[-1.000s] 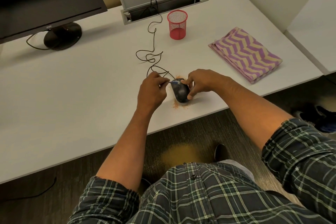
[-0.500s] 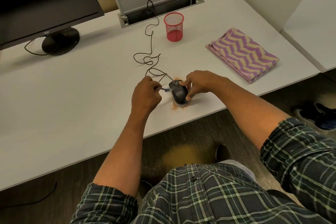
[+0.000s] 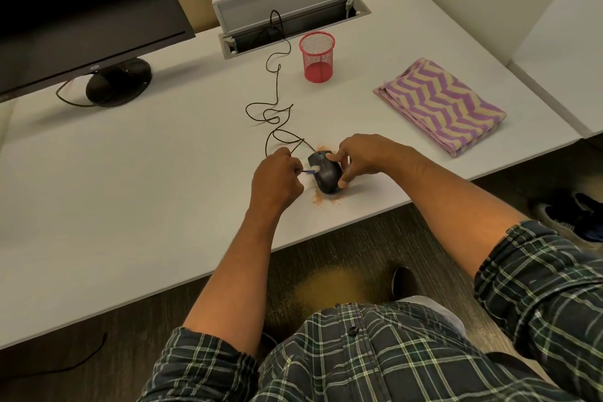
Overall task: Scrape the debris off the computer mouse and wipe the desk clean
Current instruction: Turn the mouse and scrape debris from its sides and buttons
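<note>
Head view: the mouse [image 3: 325, 173] sits on the desk [image 3: 130, 179] near its front edge, ringed by orange debris [image 3: 321, 201]. The right hand [image 3: 362, 157] grips the mouse, thumb low on its near side and a fingertip on top. The left hand [image 3: 277, 178] is curled round a small blue tool [image 3: 81, 170]; its pale tip touches the mouse's left flank. The risk, as I judge it: a hard stroke could flick dust over the edge onto the floor [image 3: 326, 284], where an orange patch already lies, or tug the cable [image 3: 274, 98]. The desk is white and smooth; a striped cloth [image 3: 440, 104] lies well right, a red mesh cup [image 3: 317, 57] and a monitor [image 3: 81, 10] behind
</note>
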Available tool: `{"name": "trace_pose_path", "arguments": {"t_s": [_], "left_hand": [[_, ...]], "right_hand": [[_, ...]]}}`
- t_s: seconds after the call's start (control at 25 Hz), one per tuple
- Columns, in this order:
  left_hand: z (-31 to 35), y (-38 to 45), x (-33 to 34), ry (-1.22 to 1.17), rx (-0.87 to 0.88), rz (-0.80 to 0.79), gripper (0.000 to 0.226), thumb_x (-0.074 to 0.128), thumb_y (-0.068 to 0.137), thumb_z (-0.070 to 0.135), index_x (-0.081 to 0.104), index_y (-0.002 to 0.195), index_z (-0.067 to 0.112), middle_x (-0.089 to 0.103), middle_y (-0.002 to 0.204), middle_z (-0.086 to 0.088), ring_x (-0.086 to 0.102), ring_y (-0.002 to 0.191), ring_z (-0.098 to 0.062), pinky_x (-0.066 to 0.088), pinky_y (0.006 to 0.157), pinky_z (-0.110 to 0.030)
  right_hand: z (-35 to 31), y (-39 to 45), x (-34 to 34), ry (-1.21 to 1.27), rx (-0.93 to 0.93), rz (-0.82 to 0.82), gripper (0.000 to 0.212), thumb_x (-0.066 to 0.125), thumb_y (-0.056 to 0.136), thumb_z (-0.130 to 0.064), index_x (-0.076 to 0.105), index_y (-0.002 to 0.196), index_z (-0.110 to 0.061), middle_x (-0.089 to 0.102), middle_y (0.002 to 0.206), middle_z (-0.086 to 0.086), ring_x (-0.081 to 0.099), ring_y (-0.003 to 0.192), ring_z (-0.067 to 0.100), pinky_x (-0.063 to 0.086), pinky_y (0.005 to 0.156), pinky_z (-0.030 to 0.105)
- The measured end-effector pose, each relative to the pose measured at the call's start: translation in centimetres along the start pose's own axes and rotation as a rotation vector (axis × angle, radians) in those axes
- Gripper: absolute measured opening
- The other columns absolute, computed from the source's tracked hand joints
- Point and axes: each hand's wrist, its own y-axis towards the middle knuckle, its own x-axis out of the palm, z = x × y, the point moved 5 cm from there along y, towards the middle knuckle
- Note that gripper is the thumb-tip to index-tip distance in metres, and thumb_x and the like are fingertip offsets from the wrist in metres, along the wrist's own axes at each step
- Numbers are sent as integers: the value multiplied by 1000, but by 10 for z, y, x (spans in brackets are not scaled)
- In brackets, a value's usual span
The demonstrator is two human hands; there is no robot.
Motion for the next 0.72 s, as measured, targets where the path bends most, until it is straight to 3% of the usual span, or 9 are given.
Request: {"name": "trace_pose_path", "arguments": {"t_s": [0.12,0.36,0.64,0.72], "left_hand": [[-11,2,-4,10,-69,-44,17,74,85,16,78,100,12,58,96,0,59,86,-22,46,68,-32],[1,5,-10,-196,-14,146,18,65,94,16,79,105,13,60,90,-2,54,80,-16,48,67,-33],[-2,9,3,-169,-35,-45,18,68,88,12,80,101,15,61,90,4,57,81,-16,50,71,-30],[-6,12,-4,-181,-48,-15,16,68,88,11,80,99,14,62,89,5,59,82,-17,52,73,-31]], "right_hand": [[-3,-2,-3,-4,-18,-1,74,80,73,-54,57,138,-28,66,108,-2,59,99,19,47,82,34],[-3,-3,-3,-1,-8,-17,73,80,74,-54,57,138,-27,66,107,-2,58,98,18,49,86,36],[-5,-4,-4,-3,4,-19,72,80,75,-52,58,138,-25,64,111,0,57,99,19,46,82,33],[-5,-5,-4,1,8,-22,71,80,75,-51,58,137,-25,64,110,0,57,99,19,48,85,35]]}}
